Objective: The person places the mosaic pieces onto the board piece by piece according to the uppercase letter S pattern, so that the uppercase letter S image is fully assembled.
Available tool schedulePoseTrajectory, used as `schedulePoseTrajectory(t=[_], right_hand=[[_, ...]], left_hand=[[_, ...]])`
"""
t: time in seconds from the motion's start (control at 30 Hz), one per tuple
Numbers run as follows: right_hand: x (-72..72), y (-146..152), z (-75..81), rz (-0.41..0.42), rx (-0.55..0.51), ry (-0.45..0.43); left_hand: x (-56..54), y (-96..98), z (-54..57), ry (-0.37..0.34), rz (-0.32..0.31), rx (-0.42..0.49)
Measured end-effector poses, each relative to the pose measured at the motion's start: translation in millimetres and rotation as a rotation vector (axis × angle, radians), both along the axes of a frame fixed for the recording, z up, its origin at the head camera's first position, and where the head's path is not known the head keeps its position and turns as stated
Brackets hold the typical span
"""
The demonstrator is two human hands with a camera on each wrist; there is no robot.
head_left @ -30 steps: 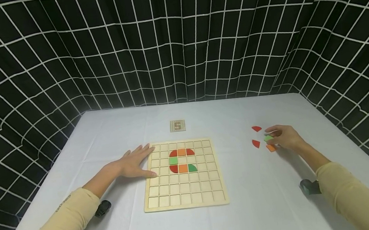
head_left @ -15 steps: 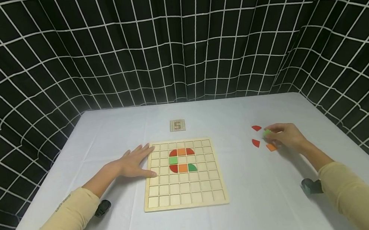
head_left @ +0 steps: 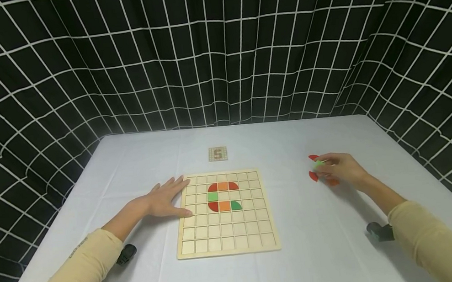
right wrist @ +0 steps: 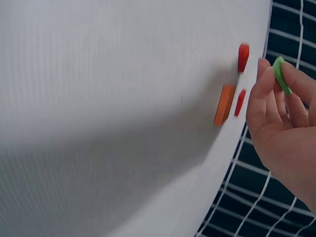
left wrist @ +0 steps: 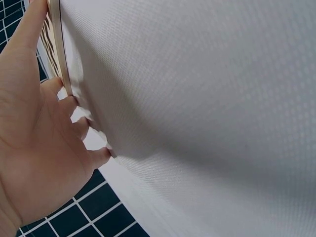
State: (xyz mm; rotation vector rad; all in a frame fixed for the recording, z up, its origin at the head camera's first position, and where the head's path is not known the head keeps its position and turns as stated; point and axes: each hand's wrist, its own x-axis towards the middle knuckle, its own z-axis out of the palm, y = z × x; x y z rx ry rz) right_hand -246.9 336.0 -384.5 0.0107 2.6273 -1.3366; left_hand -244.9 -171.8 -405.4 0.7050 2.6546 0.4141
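Note:
My right hand (head_left: 342, 169) pinches a light green tile (right wrist: 281, 75) between thumb and fingertips, raised over the loose pieces at the right of the table. Below it lie two red quarter-round tiles (head_left: 313, 176) and an orange square tile (right wrist: 224, 105), partly covered by the hand in the head view. My left hand (head_left: 162, 200) rests with spread, straight fingers on the left edge of the wooden grid board (head_left: 228, 243). Set in the board's upper cells are red quarter-round tiles (head_left: 214, 206), orange squares (head_left: 225, 206), a light green square (head_left: 213, 196) and a dark green quarter-round (head_left: 236, 205).
Behind the board lies a small card (head_left: 217, 154) printed with a grid and an S-like figure. A white cloth covers the table (head_left: 312, 256). Black curtains (head_left: 217, 54) with white grid lines stand around its back and sides.
My right hand has picked the light green tile up from beside the orange square and moved left with it, over the red tiles. My left hand stays on the board.

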Motion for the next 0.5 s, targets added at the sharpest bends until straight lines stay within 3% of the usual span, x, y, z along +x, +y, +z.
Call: schedulePoseTrajectory(t=[0.5], right_hand=[[11.0,-50.2,1.6,0.149,-0.075,-0.059]], left_hand=[[0.6,0.2,2.5,0.001,-0.008,-0.012]])
